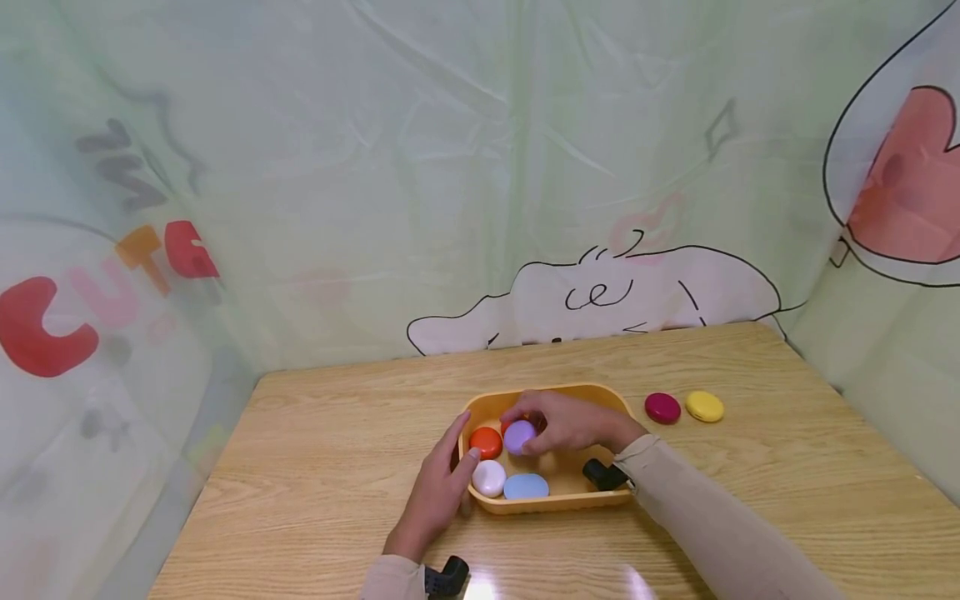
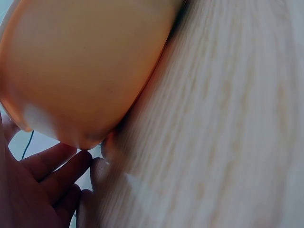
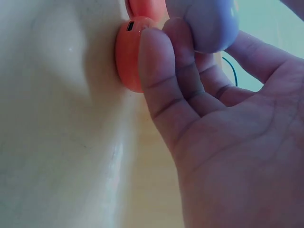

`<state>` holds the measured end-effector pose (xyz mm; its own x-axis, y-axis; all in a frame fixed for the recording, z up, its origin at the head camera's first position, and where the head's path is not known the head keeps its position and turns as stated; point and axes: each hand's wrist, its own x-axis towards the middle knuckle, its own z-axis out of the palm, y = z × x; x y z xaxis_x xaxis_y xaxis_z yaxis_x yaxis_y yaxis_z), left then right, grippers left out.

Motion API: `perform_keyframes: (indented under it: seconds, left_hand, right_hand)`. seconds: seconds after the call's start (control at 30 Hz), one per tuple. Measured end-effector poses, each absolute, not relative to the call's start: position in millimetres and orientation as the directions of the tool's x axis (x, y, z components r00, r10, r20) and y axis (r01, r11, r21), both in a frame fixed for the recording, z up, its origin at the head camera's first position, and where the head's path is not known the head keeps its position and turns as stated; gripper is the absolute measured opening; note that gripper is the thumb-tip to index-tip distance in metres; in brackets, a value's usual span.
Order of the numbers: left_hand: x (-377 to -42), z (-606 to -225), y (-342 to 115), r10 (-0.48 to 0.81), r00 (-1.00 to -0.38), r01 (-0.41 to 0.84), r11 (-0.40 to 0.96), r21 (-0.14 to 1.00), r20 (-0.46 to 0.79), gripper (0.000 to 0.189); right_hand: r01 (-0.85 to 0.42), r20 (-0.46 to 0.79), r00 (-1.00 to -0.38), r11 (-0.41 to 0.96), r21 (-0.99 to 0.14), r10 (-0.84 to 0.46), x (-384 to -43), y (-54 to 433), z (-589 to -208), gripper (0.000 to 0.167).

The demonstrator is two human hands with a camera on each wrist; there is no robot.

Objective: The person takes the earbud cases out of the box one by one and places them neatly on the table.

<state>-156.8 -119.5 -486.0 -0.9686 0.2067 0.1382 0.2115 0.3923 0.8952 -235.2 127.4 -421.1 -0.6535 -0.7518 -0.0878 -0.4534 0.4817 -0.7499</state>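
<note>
A purple disc [image 1: 519,437] sits pinched between the thumb and fingers of my right hand [image 1: 573,419], just above the center of the frame's lower half, within the orange tray [image 1: 558,473]. It lies directly at my fingertips, off to their left in the head view. Being round, it shows no clear long axis there. My right hand is the nearer; my left hand [image 1: 433,492], fingers fairly straight and slightly apart, touches the tray at its left end.

Left of the purple disc is a red disc [image 1: 486,443]; below are a white disc [image 1: 489,478] and a blue disc [image 1: 527,487]. A crimson disc [image 1: 663,408] and a yellow disc [image 1: 705,407] rest on the table [image 1: 337,467], right of center.

A second red disc [image 1: 506,426] is mostly hidden behind the purple one, which the right wrist view cuts off at its top edge. I cannot tell whether the purple disc touches the tray's floor.
</note>
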Motion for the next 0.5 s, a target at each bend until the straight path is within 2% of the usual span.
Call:
perform_keyframes:
  seconds: [0.23, 0.5]
  left_hand:
    - [-157.2, -485.0, -120.6, 0.2, -0.971, 0.205, 0.408, 0.89, 0.132, 0.057]
    - [-157.6, -486.2, -119.6, 0.203, -0.971, 0.2, 0.399, 0.895, 0.126, 0.057]
  right_hand:
    - [-0.465, -0.074, -0.659, 0.482, -0.742, -0.749, -235.1, 125.6, -420.0, 0.053]
    - [-0.414, -0.079, -0.683, 0.473, -0.778, -0.726, -235.2, 127.1, -417.6, 0.049]
